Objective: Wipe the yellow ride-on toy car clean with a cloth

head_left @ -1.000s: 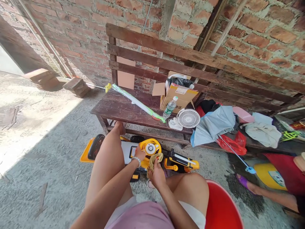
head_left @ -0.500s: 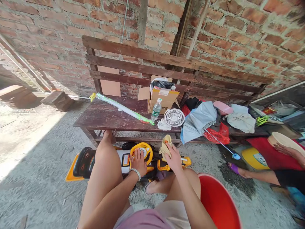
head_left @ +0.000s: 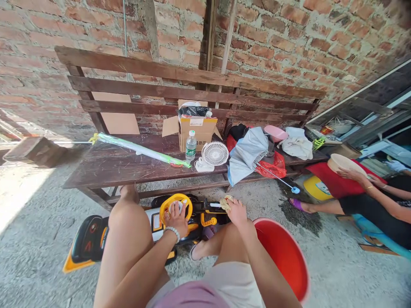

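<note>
A yellow and black ride-on toy vehicle (head_left: 158,223) stands on the floor between my legs, its black seat (head_left: 88,239) to the left. My left hand (head_left: 177,219) lies on its yellow steering wheel (head_left: 189,209), fingers stretched out across the hub. My right hand (head_left: 237,212) is closed around a tan cloth (head_left: 226,202), which touches the far end of the toy's dark front arm (head_left: 205,206). A yellow handle (head_left: 209,221) sticks out just below that arm. The fingertips of my right hand are partly hidden by the cloth.
A red bucket (head_left: 279,252) stands right of my leg. Ahead, a wooden bench (head_left: 105,169) holds a cardboard box (head_left: 202,128), water bottle (head_left: 190,145), white fan (head_left: 215,154) and folded umbrella (head_left: 248,149). At right a seated person holds a basin (head_left: 345,164).
My view has turned right, so the scene sits further left. The cloth in my right hand has moved to the front arm's end and looks more bunched. My left hand stays on the wheel.
</note>
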